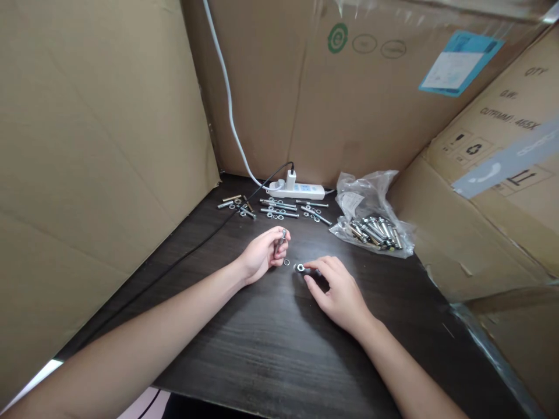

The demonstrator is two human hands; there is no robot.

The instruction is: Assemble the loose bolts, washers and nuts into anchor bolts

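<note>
My left hand [265,256] is closed around a metal bolt [282,237], held upright with its lower part hidden by the fingers. Just below those fingers a washer [286,262] lies flat on the dark table. My right hand [334,288] rests low over the table, thumb and index finger apart. The index fingertip is at the edge of a hex nut [300,267]; whether it touches the nut I cannot tell.
Behind my hands lie loose bolts [279,213], nuts and washers in groups. A clear plastic bag [371,215] of bolts is at right. At the back, a white power strip [301,190] carries a black cable [196,247]. Cardboard boxes [271,87] wall the table.
</note>
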